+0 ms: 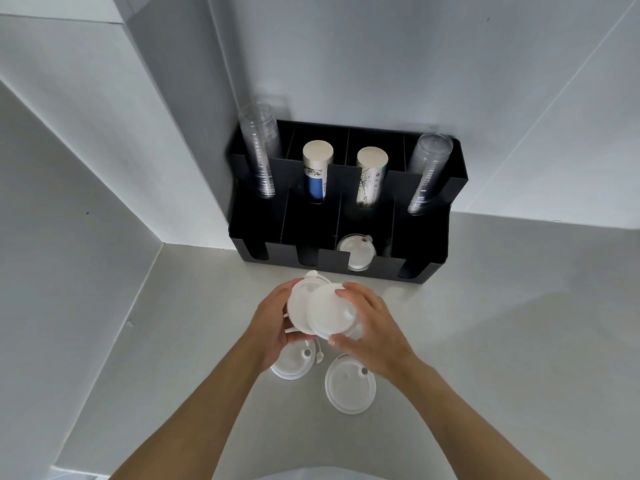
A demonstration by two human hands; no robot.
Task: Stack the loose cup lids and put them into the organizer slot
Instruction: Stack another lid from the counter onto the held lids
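White plastic lids fill our hands above the table (485, 323): our left hand (273, 327) cups a small stack of lids (301, 310) from the side, fingers curled around its rim, while our right hand (372, 327) pinches a single lid (329, 315) tilted against that stack — both forearms reaching forward. Two loose lids (349, 386) lie flat beneath our wrists. One lid (356, 252) already sits in a front slot of the black organizer (429, 244).

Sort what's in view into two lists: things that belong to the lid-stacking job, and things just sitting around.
Job:
- lids in hands, left hand, right hand
- two loose lids on counter
- black organizer
- lids already in slot

Just there:
- clear cup stacks
- paper cup stacks
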